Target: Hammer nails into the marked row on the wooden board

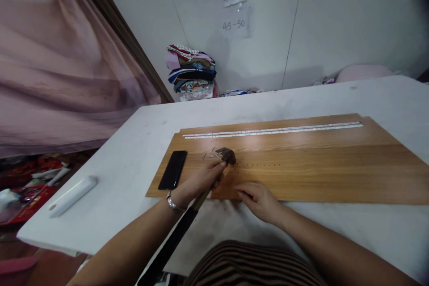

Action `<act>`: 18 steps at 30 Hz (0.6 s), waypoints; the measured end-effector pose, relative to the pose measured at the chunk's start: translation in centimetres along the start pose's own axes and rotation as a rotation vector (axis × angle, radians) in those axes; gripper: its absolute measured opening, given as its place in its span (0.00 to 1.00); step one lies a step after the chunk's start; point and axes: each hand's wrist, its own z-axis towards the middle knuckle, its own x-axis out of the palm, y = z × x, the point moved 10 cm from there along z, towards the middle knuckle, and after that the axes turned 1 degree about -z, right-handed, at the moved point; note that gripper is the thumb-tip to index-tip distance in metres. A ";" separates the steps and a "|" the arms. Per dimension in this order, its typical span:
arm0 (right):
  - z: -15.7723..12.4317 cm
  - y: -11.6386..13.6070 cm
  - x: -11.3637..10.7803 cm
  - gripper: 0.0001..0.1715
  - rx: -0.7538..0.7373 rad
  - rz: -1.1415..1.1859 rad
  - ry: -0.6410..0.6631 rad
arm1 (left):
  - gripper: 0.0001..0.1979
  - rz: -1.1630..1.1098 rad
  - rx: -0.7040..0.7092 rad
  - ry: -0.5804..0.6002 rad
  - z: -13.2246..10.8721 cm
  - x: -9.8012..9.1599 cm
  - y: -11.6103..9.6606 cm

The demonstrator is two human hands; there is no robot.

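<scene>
My left hand [209, 175] is closed round the shaft of a claw hammer [229, 156], close below its head. The black grip of the hammer runs back under my left forearm. The head is over a wood-grain board [321, 161], its claw pointing left toward several loose nails [210, 156]. To the right of the head, a row of small dark dots [263, 165] runs along the board. My right hand [259, 199] lies at the board's near edge with its fingers curled together; whatever is between them, if anything, is hidden.
A black phone [172, 170] lies at the board's left end. Two narrow printed strips [273, 131] run along its far side. The white table [124, 152] also bears a white elongated object [73, 195] on the left. Folded clothes [191, 71] are stacked behind, against the wall.
</scene>
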 end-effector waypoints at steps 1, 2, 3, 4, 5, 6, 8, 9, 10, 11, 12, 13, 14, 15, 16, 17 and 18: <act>0.0 0.0 0.0 0.17 0.000 0.004 0.002 | 0.24 -0.002 -0.003 -0.005 -0.1 -0.1 0.0; 0.0 0.0 0.1 0.17 -0.002 0.008 0.002 | 0.24 -0.006 -0.005 -0.008 -0.1 -0.1 -0.1; 0.0 0.0 0.0 0.17 -0.003 0.009 0.001 | 0.24 -0.011 -0.005 -0.007 -0.2 -0.2 -0.2; 0.0 0.0 0.0 0.16 -0.002 0.007 -0.001 | 0.24 -0.017 -0.004 -0.001 -0.3 -0.2 -0.3; 0.0 0.0 0.0 0.16 0.001 0.003 -0.002 | 0.23 -0.023 -0.003 0.005 -0.4 -0.1 -0.4; 0.0 0.0 0.0 0.16 0.002 0.000 -0.001 | 0.23 -0.030 -0.001 0.009 -0.4 -0.1 -0.5; 0.0 0.1 -0.1 0.16 -0.001 -0.001 -0.001 | 0.22 -0.041 0.004 0.006 -0.5 -0.2 -0.7; 0.0 0.2 -0.1 0.16 -0.003 0.001 0.000 | 0.22 -0.047 0.007 0.003 -0.5 -0.2 -0.7; 0.0 0.2 -0.1 0.16 -0.005 0.004 0.001 | 0.22 -0.052 0.010 0.002 -0.5 -0.3 -0.7; 0.0 0.2 -0.1 0.16 -0.004 0.007 0.001 | 0.22 -0.057 0.013 0.001 -0.5 -0.3 -0.7; 0.0 0.2 -0.1 0.16 -0.002 0.009 0.002 | 0.22 -0.061 0.016 0.003 -0.5 -0.2 -0.7; 0.0 0.2 0.0 0.16 -0.002 0.009 0.002 | 0.22 -0.061 0.020 0.004 -0.5 -0.2 -0.7; 0.0 0.2 0.0 0.16 -0.005 0.008 0.002 | 0.22 -0.056 0.023 0.001 -0.4 -0.2 -0.7; 0.0 0.2 0.0 0.16 -0.010 0.008 -0.001 | 0.23 -0.047 0.022 -0.002 -0.4 -0.2 -0.6; 0.0 0.2 0.0 0.16 -0.015 0.008 -0.003 | 0.23 -0.036 0.018 -0.003 -0.4 -0.2 -0.5; 0.0 0.2 0.0 0.16 -0.018 0.011 -0.005 | 0.23 -0.025 0.013 -0.003 -0.3 -0.2 -0.4; 0.0 0.2 0.0 0.16 -0.018 0.016 -0.009 | 0.24 -0.017 0.008 -0.003 -0.3 -0.2 -0.3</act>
